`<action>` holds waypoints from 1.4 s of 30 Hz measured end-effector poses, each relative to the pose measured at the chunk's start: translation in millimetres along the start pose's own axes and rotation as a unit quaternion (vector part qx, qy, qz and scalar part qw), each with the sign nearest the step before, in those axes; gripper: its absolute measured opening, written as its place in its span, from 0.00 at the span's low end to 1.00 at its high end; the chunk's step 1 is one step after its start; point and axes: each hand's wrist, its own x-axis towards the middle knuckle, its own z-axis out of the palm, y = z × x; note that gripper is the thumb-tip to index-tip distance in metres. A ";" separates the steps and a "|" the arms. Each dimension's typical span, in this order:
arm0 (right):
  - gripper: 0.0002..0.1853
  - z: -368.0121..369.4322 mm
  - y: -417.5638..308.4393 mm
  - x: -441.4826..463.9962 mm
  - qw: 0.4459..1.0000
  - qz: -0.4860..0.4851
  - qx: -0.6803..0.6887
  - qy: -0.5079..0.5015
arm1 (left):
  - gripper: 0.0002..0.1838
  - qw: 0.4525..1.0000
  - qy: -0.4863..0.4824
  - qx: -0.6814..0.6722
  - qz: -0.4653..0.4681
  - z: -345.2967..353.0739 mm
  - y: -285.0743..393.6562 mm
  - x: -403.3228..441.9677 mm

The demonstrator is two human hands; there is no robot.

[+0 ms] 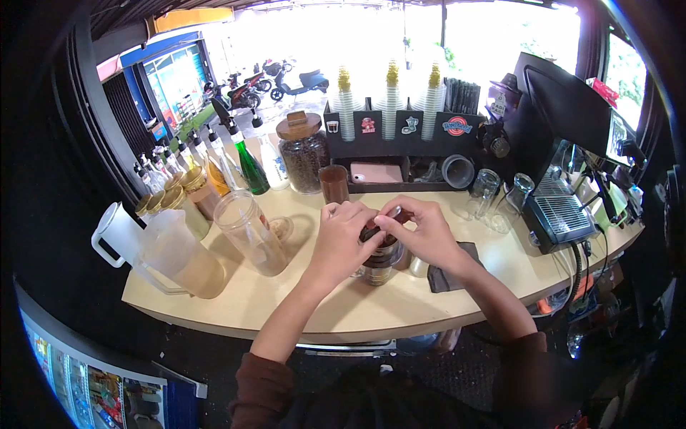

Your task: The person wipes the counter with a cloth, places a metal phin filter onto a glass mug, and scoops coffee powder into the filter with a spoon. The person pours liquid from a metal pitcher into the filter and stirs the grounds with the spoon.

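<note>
Both left hand [341, 234] and right hand [423, 230] curled over the near-side vessel [377, 274], work there apparently unfinished; their exact grip and what remained could not be told.

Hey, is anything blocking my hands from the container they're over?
Nothing visible: your left hand and right hand meet right at the top of the container, though your fingers partly hide it. The brown cup stands beyond and the dark cloth lies right, both clear.
</note>
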 end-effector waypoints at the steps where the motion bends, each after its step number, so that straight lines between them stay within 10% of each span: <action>1: 0.12 -1.4 -0.1 -0.8 1.000 -0.028 -0.013 -0.001 | 0.15 1.000 0.000 -0.001 0.000 0.2 1.7 0.6; 10: 0.11 -61.4 68.8 -59.3 0.983 0.074 -0.122 0.119 | 0.05 0.995 0.079 0.061 0.027 -4.2 3.8 -2.2; 20: 0.10 -44.4 157.8 -116.7 0.975 0.137 0.092 0.150 | 0.02 0.989 0.144 0.039 0.000 -15.7 -6.1 -12.6; 25: 0.08 -38.8 142.2 -101.5 0.928 0.153 0.274 0.199 | 0.01 0.985 0.167 0.046 -0.019 -19.6 -6.8 -16.9; 42: 0.12 -74.3 24.6 -8.7 0.973 0.032 0.176 0.143 | 0.04 0.965 0.179 -0.150 -0.120 -5.8 -14.9 -28.4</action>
